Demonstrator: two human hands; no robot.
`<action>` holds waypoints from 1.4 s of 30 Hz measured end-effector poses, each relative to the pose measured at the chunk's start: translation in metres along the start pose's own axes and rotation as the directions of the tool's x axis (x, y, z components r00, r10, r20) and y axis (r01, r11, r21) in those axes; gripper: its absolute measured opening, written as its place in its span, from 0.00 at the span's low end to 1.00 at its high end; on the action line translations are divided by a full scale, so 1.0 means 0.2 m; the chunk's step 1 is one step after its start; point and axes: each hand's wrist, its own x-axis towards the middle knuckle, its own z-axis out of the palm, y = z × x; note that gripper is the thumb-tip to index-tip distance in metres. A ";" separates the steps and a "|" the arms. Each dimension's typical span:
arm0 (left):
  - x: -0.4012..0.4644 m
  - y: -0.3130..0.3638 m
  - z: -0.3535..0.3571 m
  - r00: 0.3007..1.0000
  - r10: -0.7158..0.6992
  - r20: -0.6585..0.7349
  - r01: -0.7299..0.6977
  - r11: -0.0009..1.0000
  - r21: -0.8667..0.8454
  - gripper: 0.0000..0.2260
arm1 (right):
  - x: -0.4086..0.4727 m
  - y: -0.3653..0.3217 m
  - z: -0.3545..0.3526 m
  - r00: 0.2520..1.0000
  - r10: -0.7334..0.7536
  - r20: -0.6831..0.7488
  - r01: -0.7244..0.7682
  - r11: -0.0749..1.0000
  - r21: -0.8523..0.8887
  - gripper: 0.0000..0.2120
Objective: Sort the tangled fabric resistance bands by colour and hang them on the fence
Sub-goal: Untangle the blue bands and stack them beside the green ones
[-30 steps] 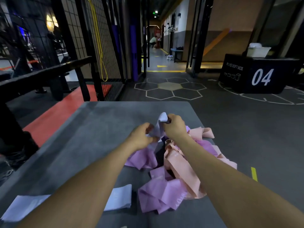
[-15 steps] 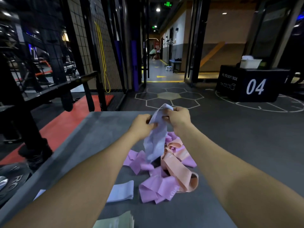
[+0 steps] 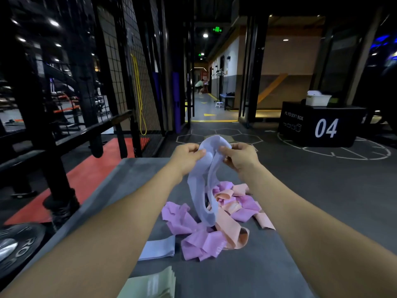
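forearms (image 3: 120,222): bare | sleeves: none | hands: ungloved, no jewellery

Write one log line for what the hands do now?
left hand + right hand: pinch blue band | lifted above pile | not hung

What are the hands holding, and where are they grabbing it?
Both hands hold the pale blue band by its top loop: left hand and right hand pinch it on either side, and the rest hangs down.
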 end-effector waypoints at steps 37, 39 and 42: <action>-0.61 -0.14 0.11 0.905 -0.408 0.120 0.425 0.878 -0.219 0.20 | -0.49 0.25 -0.40 0.946 0.313 0.086 -0.279 0.918 -0.281 0.14; -0.61 -0.14 0.10 0.901 -0.413 0.134 0.434 0.870 -0.236 0.21 | -0.49 0.29 -0.44 0.943 0.303 0.137 -0.247 0.915 -0.319 0.20; -0.63 -0.16 0.08 0.898 -0.420 0.134 0.440 0.873 -0.210 0.21 | -0.50 0.33 -0.48 0.939 0.303 0.162 -0.195 0.858 -0.475 0.26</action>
